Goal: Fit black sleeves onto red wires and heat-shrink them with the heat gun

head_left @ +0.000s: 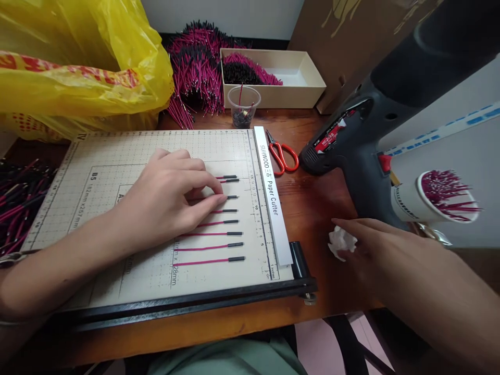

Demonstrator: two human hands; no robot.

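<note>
My left hand (175, 190) rests on the paper cutter (219, 278), its thumb and forefinger pinched on a thin pink wire with a black sleeved end (232, 197). More of these wires (211, 247) lie in a spaced row across the board, black ends toward the white cutter rail (273, 198). The left fingers and palm cover part of the row. On the right, my right hand (390, 250) is closed around a crumpled white tissue (342, 242), low over the wooden table; most of its fingers are hidden or blurred.
Orange-handled scissors (283, 156) lie beside a dark heat gun (351, 140). A paper cup of wires (410, 200) stands at right. Behind the cutter are a clear plastic cup (244, 99), a cream box (273, 98) and heaped wires (199, 67). A yellow bag (97, 99) fills the back left.
</note>
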